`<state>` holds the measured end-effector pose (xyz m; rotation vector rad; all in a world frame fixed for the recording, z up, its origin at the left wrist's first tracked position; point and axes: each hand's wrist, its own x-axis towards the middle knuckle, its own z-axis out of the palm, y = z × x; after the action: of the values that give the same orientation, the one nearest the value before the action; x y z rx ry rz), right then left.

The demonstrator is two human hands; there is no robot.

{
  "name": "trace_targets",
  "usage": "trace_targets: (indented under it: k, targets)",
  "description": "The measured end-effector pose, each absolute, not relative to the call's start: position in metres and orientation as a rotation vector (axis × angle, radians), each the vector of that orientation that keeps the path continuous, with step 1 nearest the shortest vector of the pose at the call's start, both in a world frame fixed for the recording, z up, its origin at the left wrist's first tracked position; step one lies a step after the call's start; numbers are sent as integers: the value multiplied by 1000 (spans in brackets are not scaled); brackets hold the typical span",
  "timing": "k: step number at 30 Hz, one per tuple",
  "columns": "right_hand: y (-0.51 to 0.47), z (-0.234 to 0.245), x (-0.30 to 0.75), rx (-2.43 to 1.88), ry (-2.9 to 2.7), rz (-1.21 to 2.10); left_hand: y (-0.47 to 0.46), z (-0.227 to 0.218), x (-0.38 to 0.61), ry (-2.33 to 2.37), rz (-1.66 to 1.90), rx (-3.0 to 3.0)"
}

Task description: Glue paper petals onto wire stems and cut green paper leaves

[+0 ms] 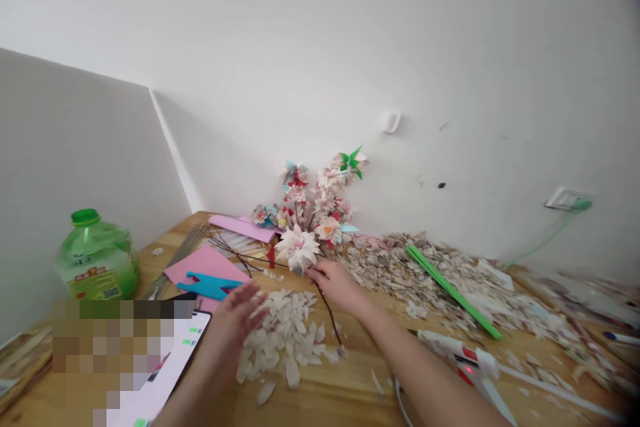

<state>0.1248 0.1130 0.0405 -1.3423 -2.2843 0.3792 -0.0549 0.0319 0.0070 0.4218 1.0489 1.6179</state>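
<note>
Step, judged: placing 1 flower [297, 247] | location: before bunch [325, 199] | right hand [337, 283]: fingers clamped on stem [328, 310] | left hand [243, 308]: fingers apart, beside petals [293, 323] | next, judged: needs steady stem

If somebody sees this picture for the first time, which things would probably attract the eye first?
Probably the large white flower near the middle, held by the right hand close under its bloom, with the colourful flower cluster behind it, before the pale wall. Next, the eye may go to the bright green strip lying across scattered pale flakes on the right, and the green bottle at far left.
</note>
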Motion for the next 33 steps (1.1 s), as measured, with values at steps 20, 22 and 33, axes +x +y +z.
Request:
trace_targets:
  k: [20,22,33]
  targets:
    - [181,42,6,-1607,-2618,338,40,12,-92,1149,1889,175]
    - [185,36,1,-1616,-2636,316,41,10,-91,1156,1879,179]
    - [205,12,3,-1663,-2792,207,46,3,-83,1187,1858,197]
